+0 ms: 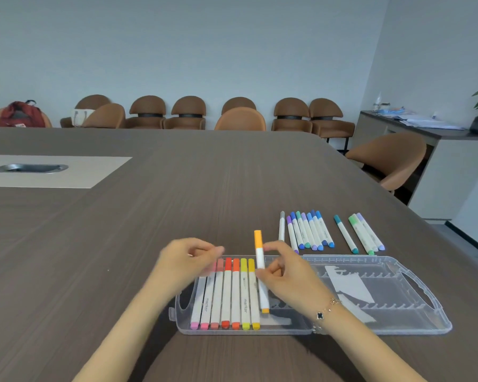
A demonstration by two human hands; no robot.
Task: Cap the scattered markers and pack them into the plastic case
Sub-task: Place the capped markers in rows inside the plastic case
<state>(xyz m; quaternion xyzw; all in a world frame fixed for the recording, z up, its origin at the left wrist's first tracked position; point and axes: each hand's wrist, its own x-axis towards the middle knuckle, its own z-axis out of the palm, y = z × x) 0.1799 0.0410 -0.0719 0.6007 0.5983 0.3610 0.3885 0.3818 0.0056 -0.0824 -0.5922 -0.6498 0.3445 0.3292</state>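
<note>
Nearest camera: clear plastic case [414, 330] open flat on table [122, 244], seven capped markers [226, 293] slotted at left end, pink through yellow. Above them, right hand [284, 274] pinches orange marker [260, 268] mid-barrel, tilted, cap end away, over next free slot. Left hand [189, 261] blurred, fingers loosely curled, holds nothing visible, hovers over row. Marker likely light, rigid, smooth; mid-barrel grip suits best. Farther: blue-purple markers [309, 230] and green markers [362, 234] lie loose, capped.

Case [414, 330] right half lies open; loose markers [311, 230] crowd behind it.
</note>
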